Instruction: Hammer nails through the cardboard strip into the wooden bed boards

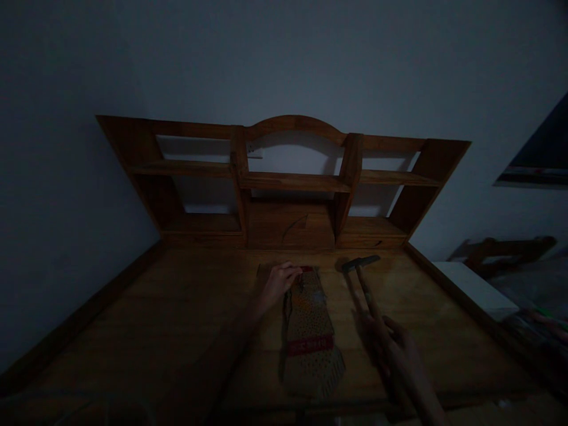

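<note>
My right hand [394, 343] is wrapped round the wooden handle of a hammer [369, 293]. The dark metal head is raised just right of a flat piece of printed cardboard [309, 313]. Dots and a red band mark this cardboard, which lies lengthwise on the wooden desk. At its far end, my left hand [279, 281] has its fingertips pinched together over the surface. Something small and thin may be between or beside those fingers, but it is too dark to make out.
A wooden shelf unit [295, 182] rises along the back of the desktop [195, 307], against a pale wall. A thin dark curved strand [293, 225] shows before its middle section. Right of the desk are a white surface [473, 287] and a wooden chair back [510, 251].
</note>
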